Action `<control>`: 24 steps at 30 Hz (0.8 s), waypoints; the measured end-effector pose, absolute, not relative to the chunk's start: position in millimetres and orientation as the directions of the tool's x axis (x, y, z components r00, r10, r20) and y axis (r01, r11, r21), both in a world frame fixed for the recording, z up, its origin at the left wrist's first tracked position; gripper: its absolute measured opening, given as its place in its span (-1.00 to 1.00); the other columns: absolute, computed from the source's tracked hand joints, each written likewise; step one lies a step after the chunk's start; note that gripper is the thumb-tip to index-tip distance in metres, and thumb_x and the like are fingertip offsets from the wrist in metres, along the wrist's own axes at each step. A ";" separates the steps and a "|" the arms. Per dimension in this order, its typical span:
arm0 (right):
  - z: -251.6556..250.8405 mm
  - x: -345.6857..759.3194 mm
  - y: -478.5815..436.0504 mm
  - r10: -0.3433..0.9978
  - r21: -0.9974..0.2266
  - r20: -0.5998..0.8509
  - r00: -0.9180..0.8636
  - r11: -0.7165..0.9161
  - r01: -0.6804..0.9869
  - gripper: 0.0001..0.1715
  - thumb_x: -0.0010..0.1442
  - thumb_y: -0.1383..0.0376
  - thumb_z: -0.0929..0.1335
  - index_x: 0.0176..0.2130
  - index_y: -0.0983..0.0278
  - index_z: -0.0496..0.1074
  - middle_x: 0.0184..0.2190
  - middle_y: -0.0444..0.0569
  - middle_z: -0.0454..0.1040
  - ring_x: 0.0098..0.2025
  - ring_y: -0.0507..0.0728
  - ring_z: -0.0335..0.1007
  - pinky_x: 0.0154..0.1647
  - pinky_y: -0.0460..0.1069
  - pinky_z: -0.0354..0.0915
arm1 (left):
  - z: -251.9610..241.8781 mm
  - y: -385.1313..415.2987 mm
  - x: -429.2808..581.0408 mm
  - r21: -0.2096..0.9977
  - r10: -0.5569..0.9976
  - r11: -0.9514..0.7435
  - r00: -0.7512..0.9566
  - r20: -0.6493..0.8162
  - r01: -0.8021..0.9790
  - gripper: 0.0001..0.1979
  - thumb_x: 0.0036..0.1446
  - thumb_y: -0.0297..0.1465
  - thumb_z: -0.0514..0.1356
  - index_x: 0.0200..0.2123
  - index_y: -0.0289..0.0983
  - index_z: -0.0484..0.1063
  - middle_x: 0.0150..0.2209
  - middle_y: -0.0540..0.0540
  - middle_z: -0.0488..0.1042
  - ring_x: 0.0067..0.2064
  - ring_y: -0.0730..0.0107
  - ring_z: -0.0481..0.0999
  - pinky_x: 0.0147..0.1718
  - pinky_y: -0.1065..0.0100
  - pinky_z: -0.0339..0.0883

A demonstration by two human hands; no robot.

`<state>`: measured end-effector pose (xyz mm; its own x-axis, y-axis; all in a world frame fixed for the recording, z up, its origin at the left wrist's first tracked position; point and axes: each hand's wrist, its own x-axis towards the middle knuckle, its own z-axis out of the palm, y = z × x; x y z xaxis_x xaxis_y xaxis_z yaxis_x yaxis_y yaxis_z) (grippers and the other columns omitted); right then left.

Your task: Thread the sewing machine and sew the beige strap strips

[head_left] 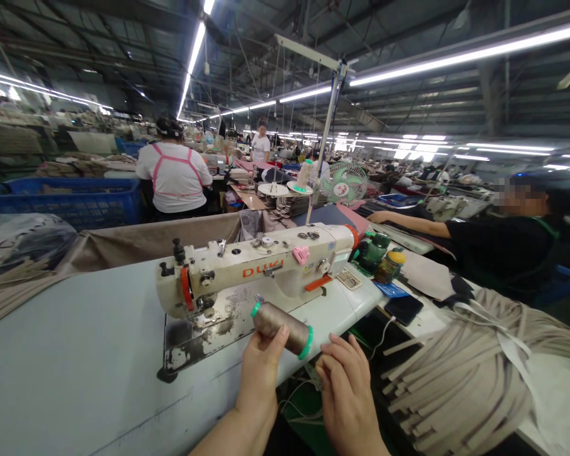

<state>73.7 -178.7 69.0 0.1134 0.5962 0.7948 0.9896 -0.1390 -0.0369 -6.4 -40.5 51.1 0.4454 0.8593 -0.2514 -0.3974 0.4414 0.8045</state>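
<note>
My left hand (261, 373) grips a spool of taupe thread (281, 328) with green end rims, held tilted in front of the white sewing machine (261, 269). Beside the spool's lower end is my right hand (344, 386), fingers curled and pinched together; whether a thread end lies between them I cannot tell. Both hands hover over the front edge of the pale sewing table (76, 354).
A big heap of taupe fabric strips (460, 373) lies to the right. A phone (403, 309), small jars (388, 266) and a thread stand (325, 136) sit behind. One person leans on the table at right (498, 250), another stands ahead by blue crates (175, 171).
</note>
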 end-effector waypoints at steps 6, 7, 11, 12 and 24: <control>87.5 73.7 -177.0 0.605 0.023 0.789 0.109 -0.205 0.978 -0.76 0.36 0.42 0.37 0.01 0.28 0.51 -0.07 0.08 0.54 0.18 0.28 0.42 0.41 0.38 0.06 | 57.7 -47.6 -8.2 0.877 0.897 0.311 0.418 -0.144 -0.366 -0.40 -0.15 -0.07 0.52 -0.11 -0.32 0.55 -0.10 -0.22 0.64 -0.05 0.04 0.60 0.02 0.13 0.37; 89.4 73.9 -176.6 0.608 0.041 0.788 0.097 -0.209 0.977 -0.76 0.35 0.44 0.37 0.00 0.27 0.52 -0.09 0.07 0.56 0.17 0.27 0.44 0.42 0.38 0.05 | 57.7 -48.0 -8.3 0.887 0.901 0.289 0.415 -0.125 -0.360 -0.40 -0.15 -0.07 0.52 -0.11 -0.32 0.55 -0.11 -0.21 0.64 -0.06 0.05 0.60 0.01 0.14 0.38; 93.9 76.4 -176.9 0.642 0.121 0.766 0.024 -0.181 0.976 -0.71 0.33 0.52 0.34 -0.02 0.28 0.54 -0.11 0.05 0.63 0.14 0.26 0.48 0.44 0.39 0.00 | 52.9 -46.3 -8.9 0.910 0.912 0.243 0.398 -0.097 -0.335 -0.43 -0.15 -0.11 0.53 -0.13 -0.30 0.53 -0.15 -0.19 0.63 -0.09 0.07 0.60 0.00 0.14 0.39; 94.4 77.2 -177.3 0.653 0.140 0.757 0.001 -0.164 0.976 -0.69 0.34 0.53 0.32 -0.02 0.29 0.54 -0.11 0.04 0.64 0.14 0.26 0.49 0.44 0.39 -0.01 | 51.0 -45.5 -9.1 0.915 0.915 0.238 0.392 -0.098 -0.326 -0.43 -0.16 -0.11 0.53 -0.14 -0.30 0.53 -0.15 -0.19 0.63 -0.08 0.06 0.60 0.01 0.14 0.39; 85.6 80.3 -167.8 0.693 0.198 0.718 -0.059 -0.122 0.973 -0.78 0.36 0.51 0.29 -0.09 0.42 0.52 -0.11 0.08 0.65 0.11 0.26 0.52 0.51 0.31 -0.09 | 44.6 -44.8 -9.7 0.933 0.927 0.229 0.355 -0.122 -0.276 -0.39 -0.27 -0.15 0.57 -0.15 -0.27 0.51 -0.17 -0.17 0.63 -0.04 0.05 0.60 0.06 0.15 0.38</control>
<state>80.3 -167.8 85.6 -0.0587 0.6931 0.7184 0.9726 -0.1225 0.1977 -9.7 -44.8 44.6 0.3553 0.9267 -0.1224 -0.2763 0.2292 0.9333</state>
